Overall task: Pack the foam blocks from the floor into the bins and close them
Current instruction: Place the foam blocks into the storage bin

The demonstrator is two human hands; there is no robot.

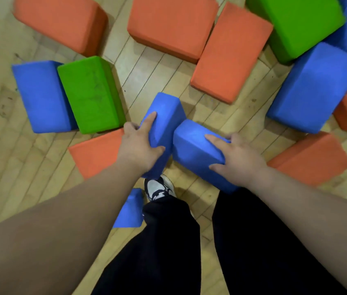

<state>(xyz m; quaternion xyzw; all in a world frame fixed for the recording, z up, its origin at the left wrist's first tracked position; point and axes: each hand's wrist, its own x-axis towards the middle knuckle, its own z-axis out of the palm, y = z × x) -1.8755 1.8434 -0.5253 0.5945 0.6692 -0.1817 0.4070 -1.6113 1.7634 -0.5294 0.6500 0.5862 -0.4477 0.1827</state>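
Left block [166, 111] is gripped in left hand [138, 145], right block [191, 145] in right hand [236, 158], fingers [149, 122] curled round, likely for one carry.

Person is wearing loose black trousers [264, 241], with the fabric falling in soft folds along both legs at near centre and near right. One shoe [159, 188] is showing beyond the left hem, its white upper carrying dark navy panels and a pale toe. Left forearm [51, 231] and right forearm [317, 220] are showing bare, as are the left hand [138, 145] and right hand [234, 158].
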